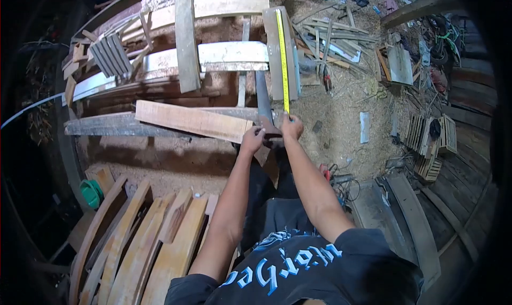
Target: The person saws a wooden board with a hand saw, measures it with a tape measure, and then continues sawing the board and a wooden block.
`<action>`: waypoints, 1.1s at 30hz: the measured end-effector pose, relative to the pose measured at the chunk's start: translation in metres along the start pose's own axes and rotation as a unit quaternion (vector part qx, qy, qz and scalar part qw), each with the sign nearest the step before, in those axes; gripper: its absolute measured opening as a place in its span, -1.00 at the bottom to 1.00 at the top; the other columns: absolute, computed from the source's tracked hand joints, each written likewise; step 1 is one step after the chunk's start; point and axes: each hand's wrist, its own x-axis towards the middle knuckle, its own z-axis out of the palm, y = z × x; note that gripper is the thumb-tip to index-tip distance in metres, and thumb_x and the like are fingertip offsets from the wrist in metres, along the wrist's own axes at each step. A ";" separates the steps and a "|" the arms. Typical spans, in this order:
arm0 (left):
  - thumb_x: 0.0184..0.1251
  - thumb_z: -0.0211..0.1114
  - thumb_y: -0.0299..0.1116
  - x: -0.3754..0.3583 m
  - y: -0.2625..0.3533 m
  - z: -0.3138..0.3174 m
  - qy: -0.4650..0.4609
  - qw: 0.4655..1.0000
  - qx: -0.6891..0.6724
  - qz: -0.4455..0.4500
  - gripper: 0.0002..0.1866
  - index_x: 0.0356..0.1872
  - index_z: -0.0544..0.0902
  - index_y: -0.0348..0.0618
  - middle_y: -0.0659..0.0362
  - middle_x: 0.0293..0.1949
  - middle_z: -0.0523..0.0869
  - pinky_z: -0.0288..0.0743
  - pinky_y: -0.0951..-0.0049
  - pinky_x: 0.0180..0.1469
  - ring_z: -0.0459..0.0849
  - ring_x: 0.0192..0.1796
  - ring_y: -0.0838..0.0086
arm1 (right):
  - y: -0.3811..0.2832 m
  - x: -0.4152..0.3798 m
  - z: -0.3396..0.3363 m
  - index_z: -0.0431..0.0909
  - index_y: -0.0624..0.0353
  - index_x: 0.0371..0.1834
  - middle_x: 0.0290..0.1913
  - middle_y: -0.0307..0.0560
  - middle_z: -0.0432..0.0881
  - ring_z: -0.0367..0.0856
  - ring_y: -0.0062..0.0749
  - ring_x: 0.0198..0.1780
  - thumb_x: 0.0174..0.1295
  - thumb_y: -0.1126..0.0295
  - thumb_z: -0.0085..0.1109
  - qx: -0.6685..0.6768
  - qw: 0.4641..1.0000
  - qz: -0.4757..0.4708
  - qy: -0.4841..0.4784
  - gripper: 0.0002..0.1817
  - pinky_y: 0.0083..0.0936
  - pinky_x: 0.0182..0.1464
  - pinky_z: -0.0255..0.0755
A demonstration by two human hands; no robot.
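My right hand (pixel 292 128) is closed on the near end of a yellow tape measure (pixel 282 59), whose blade runs away from me along a grey board (pixel 273 54). To its left, my left hand (pixel 253 140) has its fingers curled at the near end of a light wooden plank (pixel 192 119); what they grip, if anything, is hidden. Between the hands lies a handsaw (pixel 262 94), its dark blade pointing away and its brown handle close to both hands. The plank rests at a slant over a weathered beam (pixel 106 125).
Curved timber pieces (pixel 130 241) stand at the lower left, near a green container (pixel 92 193). A pale beam (pixel 233 54) crosses behind the saw. Scrap sticks (pixel 333 41) and pliers (pixel 327 82) lie on the sawdust floor. Wooden crates (pixel 429 139) stand at the right.
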 end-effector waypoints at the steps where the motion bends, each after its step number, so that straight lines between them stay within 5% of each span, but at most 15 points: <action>1: 0.39 0.32 -0.20 0.008 0.000 0.001 -0.021 0.998 -0.043 -0.040 -0.63 -0.01 0.69 -0.34 -0.10 -0.18 0.80 0.62 0.30 -0.01 0.80 -0.09 0.23 | 0.003 0.002 -0.001 0.78 0.13 -0.15 -0.14 0.22 0.75 0.71 0.14 -0.04 0.19 -0.10 0.31 -0.005 1.000 0.001 0.002 -0.51 -0.12 0.07 0.54; 4: 0.39 0.31 -0.20 0.016 0.018 -0.016 0.020 0.997 0.053 0.053 -0.64 -0.04 0.70 -0.33 -0.12 -0.16 0.79 0.61 0.26 0.01 0.79 -0.10 0.16 | -0.004 0.010 -0.015 0.79 0.11 -0.13 -0.11 0.23 0.75 0.71 0.14 -0.01 0.20 -0.08 0.29 -0.017 1.000 0.000 -0.013 -0.53 -0.10 0.07 0.55; 8: 0.38 0.30 -0.18 0.027 0.015 -0.042 0.040 0.994 0.005 0.098 -0.64 -0.04 0.71 -0.30 -0.14 -0.13 0.78 0.59 0.26 0.06 0.77 -0.05 0.12 | -0.016 0.024 -0.031 0.78 0.11 -0.13 -0.12 0.21 0.75 0.71 0.13 -0.01 0.22 -0.07 0.27 -0.041 0.999 -0.014 -0.015 -0.54 -0.11 0.07 0.56; 19: 0.37 0.28 -0.17 -0.012 -0.033 -0.124 0.006 0.994 0.080 0.074 -0.62 -0.07 0.73 -0.33 -0.12 -0.19 0.79 0.59 0.28 0.03 0.78 -0.09 0.19 | -0.070 0.011 -0.047 0.78 0.14 -0.13 -0.05 0.17 0.76 0.73 0.02 0.04 0.20 0.00 0.34 -0.073 0.996 0.050 -0.017 -0.58 -0.18 0.11 0.57; 22: 0.37 0.29 -0.17 -0.035 -0.008 -0.157 -0.041 0.998 0.055 0.003 -0.63 -0.08 0.74 -0.32 -0.08 -0.21 0.80 0.60 0.30 0.01 0.78 -0.12 0.24 | -0.070 -0.008 -0.046 0.77 0.19 -0.11 0.00 0.18 0.74 0.71 0.05 0.07 0.20 0.02 0.34 -0.073 0.994 0.077 -0.012 -0.57 -0.14 0.14 0.56; 25: 0.37 0.29 -0.17 -0.015 -0.045 -0.181 -0.007 0.989 0.123 0.084 -0.64 -0.08 0.73 -0.32 -0.04 -0.25 0.80 0.59 0.31 -0.03 0.77 -0.16 0.29 | -0.083 -0.012 -0.047 0.77 0.17 -0.10 0.03 0.18 0.73 0.70 0.06 0.09 0.21 0.02 0.32 -0.058 0.996 0.063 0.002 -0.57 -0.12 0.15 0.56; 33: 0.43 0.24 -0.17 -0.001 -0.033 -0.229 -0.013 0.978 0.183 0.103 -0.62 -0.02 0.68 -0.35 -0.01 -0.23 0.78 0.59 0.32 -0.07 0.74 -0.19 0.35 | -0.050 -0.007 -0.021 0.78 -0.02 -0.12 -0.03 0.13 0.74 0.69 0.11 0.05 0.29 0.05 0.20 -0.035 0.998 0.038 0.041 -0.68 -0.06 0.09 0.57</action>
